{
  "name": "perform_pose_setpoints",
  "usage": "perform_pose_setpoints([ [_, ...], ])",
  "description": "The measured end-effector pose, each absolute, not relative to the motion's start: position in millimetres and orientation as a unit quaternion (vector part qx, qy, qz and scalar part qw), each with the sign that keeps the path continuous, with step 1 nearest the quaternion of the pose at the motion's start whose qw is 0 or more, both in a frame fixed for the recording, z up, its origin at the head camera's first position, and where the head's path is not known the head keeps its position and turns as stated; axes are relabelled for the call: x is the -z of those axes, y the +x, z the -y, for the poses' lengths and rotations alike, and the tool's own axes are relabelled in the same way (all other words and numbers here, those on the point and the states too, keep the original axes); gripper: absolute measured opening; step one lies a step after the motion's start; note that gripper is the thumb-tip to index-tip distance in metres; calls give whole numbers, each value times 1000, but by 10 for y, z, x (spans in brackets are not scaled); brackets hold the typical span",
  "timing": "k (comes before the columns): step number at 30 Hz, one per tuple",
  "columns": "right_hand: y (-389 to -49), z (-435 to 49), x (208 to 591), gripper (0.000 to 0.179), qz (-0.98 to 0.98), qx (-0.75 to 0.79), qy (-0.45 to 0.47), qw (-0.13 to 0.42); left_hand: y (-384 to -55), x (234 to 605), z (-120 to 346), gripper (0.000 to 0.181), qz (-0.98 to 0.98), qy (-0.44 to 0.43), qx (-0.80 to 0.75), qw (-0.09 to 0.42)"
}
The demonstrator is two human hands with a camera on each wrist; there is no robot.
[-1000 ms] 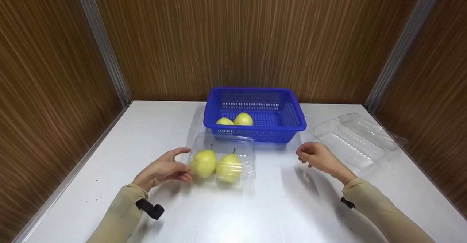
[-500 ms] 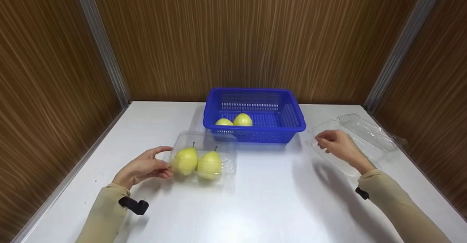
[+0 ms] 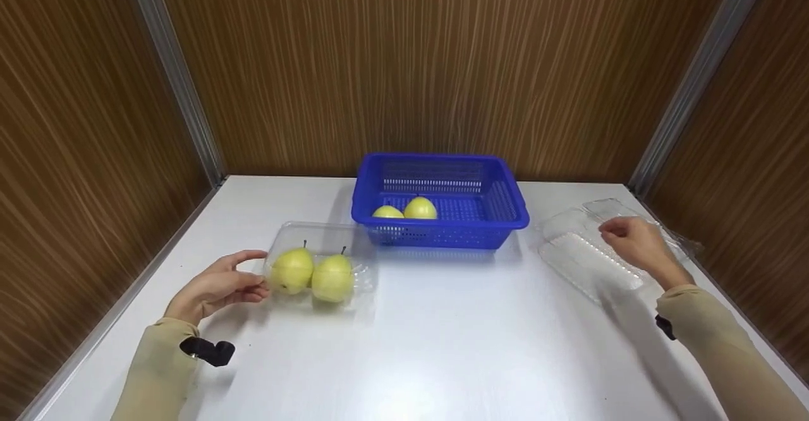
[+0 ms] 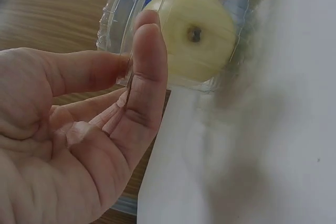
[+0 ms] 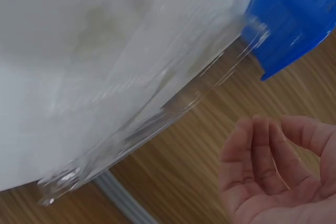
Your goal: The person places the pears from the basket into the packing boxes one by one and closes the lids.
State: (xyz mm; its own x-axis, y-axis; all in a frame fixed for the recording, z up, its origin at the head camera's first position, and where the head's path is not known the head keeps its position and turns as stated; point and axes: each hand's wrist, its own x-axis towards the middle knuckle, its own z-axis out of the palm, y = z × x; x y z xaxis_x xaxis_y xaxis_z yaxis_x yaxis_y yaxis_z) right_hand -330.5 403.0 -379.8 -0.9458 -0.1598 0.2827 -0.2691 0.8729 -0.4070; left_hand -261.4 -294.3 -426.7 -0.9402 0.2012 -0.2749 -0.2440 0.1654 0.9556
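Two yellow pears (image 3: 332,278) with dark stems sit side by side in a clear plastic clamshell container (image 3: 321,230). My left hand (image 3: 218,287) pinches that container by its left edge. Thumb and fingers meet on the thin plastic rim (image 4: 124,72) in the left wrist view, beside the round end of one pear (image 4: 195,35). Over at the right, my right hand (image 3: 641,247) hovers above other clear plastic containers (image 3: 584,260). Its fingers are loosely curled with nothing between them; the right wrist view has the hand (image 5: 278,174) apart from the clear plastic (image 5: 136,129).
A blue plastic basket (image 3: 442,222) stands at the back centre with two more yellow pears (image 3: 421,208) inside. Wood-grain panels (image 3: 430,61) enclose the white table (image 3: 442,345) at the back and both sides.
My left hand has carried the container with its pears leftward. Meanwhile my right hand has moved right, from the middle of the table to above the other clear containers.
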Motion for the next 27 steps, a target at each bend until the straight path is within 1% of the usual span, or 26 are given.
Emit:
perform_pose_setpoints([
  [2,-3323,-4137,3796,24,965,-214,107,111,-2618,4269,2982,70,-741,-15,-649,171],
  [3,-3330,-4192,3792,26,967,-213,102,98,-2619,4269,3001,69,-740,-18,-651,170],
  [9,-3376,-4429,3761,42,973,-220,63,-16,-2605,4268,3122,69,-736,-20,-656,165],
  [12,-3413,-4488,3779,44,975,-208,62,-45,-2599,4268,3172,69,-737,-28,-656,159],
  [19,-3462,-4594,3882,48,981,-163,76,-75,-2616,4273,3233,66,-735,-44,-662,141],
  [27,-3504,-4733,3989,61,983,-132,106,-79,-2688,4266,3226,59,-735,-65,-666,106],
])
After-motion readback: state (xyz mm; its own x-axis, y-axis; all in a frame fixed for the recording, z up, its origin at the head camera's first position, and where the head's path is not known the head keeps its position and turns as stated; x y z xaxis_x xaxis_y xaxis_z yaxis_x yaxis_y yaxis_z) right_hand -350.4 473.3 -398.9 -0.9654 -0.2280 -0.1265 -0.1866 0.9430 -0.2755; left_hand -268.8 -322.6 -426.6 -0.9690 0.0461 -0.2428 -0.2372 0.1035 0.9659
